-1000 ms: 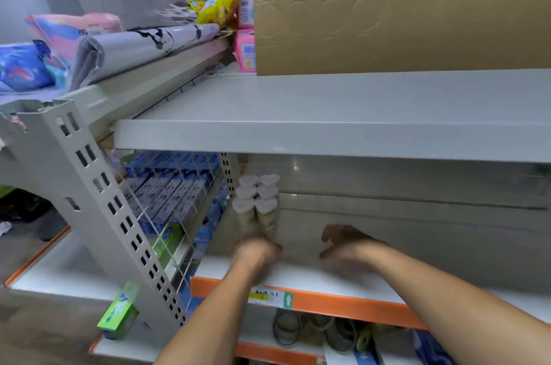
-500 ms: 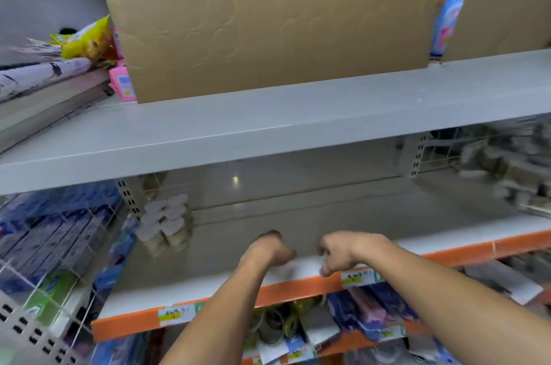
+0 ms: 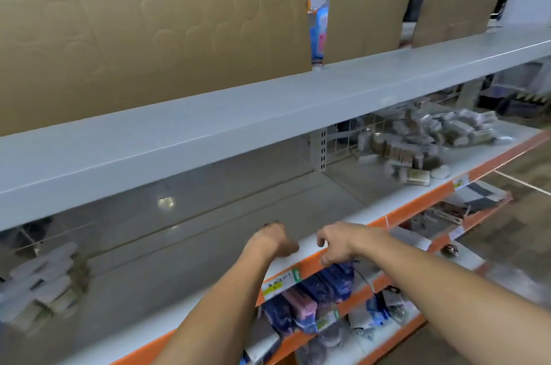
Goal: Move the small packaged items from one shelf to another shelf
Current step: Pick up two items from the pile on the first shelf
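Both hands (image 3: 307, 244) have drifted right, nearer the jumbled packets (image 3: 423, 141).

Reached over the orange-edged shelf (image 3: 387, 220) with both arms, left hand (image 3: 272, 241) and right hand (image 3: 338, 247) near each other, fingers loosely curled, holding nothing. Saw a blurred stack of white-capped packaged items (image 3: 41, 281) far left, a jumbled pile of packages (image 3: 423, 141) far right. Stood cardboard sheets (image 3: 149, 25) on the grey upper shelf (image 3: 208, 132).
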`<control>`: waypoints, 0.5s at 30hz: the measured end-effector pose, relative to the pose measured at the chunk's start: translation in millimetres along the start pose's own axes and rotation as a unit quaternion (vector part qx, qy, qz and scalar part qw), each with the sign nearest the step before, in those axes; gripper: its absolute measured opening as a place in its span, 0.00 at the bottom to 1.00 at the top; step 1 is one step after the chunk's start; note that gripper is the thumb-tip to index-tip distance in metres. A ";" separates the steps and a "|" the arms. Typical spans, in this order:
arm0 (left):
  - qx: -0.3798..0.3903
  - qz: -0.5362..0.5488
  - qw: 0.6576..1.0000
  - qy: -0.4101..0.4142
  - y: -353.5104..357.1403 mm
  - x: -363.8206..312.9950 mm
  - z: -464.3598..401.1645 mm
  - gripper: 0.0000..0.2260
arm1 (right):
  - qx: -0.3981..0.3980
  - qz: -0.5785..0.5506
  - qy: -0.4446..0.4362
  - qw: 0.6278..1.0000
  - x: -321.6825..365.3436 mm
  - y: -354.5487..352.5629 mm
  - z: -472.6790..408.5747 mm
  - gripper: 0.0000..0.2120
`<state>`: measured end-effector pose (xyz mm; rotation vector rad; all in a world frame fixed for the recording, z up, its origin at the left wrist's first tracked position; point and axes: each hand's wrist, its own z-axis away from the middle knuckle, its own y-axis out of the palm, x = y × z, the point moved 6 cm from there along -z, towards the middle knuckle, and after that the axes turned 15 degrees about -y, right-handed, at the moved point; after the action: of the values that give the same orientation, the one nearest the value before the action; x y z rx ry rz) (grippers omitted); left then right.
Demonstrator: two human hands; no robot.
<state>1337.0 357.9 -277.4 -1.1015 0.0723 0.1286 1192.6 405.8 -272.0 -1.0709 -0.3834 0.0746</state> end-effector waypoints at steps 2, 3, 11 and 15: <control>0.007 -0.018 1.000 0.017 4.9 -23.8 -3.8 0.18 | -0.002 -0.013 0.023 1.000 -19.1 -0.6 7.5 0.28; 0.010 -0.028 0.999 0.026 6.6 -35.3 -6.0 0.19 | -0.005 -0.019 0.037 0.999 -29.0 -1.5 10.2 0.27; 0.029 -0.097 0.987 0.123 2.0 -138.2 -34.3 0.16 | -0.026 -0.076 0.115 0.990 -97.1 -30.9 42.7 0.29; 0.011 -0.131 0.975 0.178 -8.7 -191.0 -43.8 0.14 | -0.049 -0.075 0.153 0.984 -125.5 -49.3 55.5 0.29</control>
<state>1149.3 302.0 -266.2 -1.0922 0.2467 -0.3069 1050.6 398.0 -239.7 -1.1262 -0.1892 -0.2424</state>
